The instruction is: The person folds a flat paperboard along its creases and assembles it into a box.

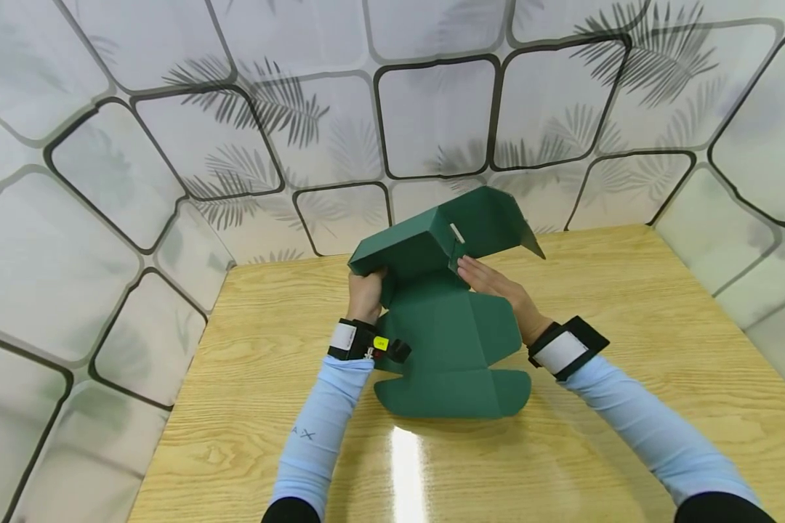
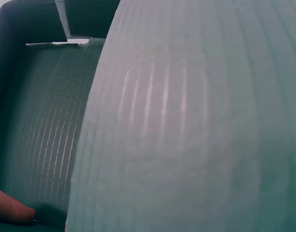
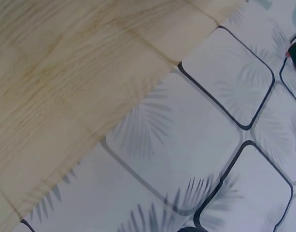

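A dark green cardboard mailer box (image 1: 432,327), partly folded, stands in the middle of the table, its far part raised and its near flaps spread flat toward me. My left hand (image 1: 365,296) grips the raised part at its left corner, with most fingers hidden under the card. Straight fingers of my right hand (image 1: 502,292) press against a small side flap near the slot on the right. In the left wrist view, a fingertip (image 2: 15,210) touches the card at lower left, and a pale, ribbed-looking panel (image 2: 176,125) fills most of the picture.
The box lies on a light wood-grain table (image 1: 268,407). Behind and at both sides hang pale sheets (image 1: 435,116) with dark outlines and leaf prints. The right wrist view holds mostly the tabletop (image 3: 65,72) and a patterned sheet (image 3: 172,130).
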`<state>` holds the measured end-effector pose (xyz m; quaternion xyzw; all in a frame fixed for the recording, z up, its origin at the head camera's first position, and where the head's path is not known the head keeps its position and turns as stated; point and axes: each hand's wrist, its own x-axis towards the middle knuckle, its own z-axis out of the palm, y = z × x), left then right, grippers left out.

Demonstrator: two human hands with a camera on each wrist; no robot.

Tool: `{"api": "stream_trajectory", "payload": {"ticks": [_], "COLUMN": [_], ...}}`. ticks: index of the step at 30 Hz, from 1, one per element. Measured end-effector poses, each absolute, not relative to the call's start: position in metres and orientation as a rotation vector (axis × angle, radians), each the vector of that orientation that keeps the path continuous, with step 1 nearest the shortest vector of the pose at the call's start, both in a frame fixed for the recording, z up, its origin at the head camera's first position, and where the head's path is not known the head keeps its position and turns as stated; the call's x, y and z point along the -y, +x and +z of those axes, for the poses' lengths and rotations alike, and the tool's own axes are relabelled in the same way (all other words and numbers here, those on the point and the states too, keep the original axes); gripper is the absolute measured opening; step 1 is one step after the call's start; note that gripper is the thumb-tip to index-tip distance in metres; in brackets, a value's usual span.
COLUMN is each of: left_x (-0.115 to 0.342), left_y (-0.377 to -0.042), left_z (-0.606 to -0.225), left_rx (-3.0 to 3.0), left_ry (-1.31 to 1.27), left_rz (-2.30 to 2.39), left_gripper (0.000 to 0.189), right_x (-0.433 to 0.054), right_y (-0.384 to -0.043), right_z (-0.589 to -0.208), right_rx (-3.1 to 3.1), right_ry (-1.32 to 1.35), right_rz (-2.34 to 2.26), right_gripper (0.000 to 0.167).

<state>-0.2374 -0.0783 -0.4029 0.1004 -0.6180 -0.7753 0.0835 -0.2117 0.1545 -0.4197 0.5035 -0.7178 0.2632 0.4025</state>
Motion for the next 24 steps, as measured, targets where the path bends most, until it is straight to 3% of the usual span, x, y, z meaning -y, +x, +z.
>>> {"api": "stream_trajectory", "payload": {"ticks": [24], "left_x": [0.0737], "left_y": [-0.2367], "left_z": [-0.4076], "left_rx": [2.053], "left_ry": [0.264], "left_rz": [-2.201], "left_gripper": [0.028], "right_x": [-0.1602], "right_y": [-0.2172], "right_z": [-0.4269], "right_rx": [1.808], "right_ry": [1.391], "right_rz": [0.583], "right_gripper": [0.035]}}
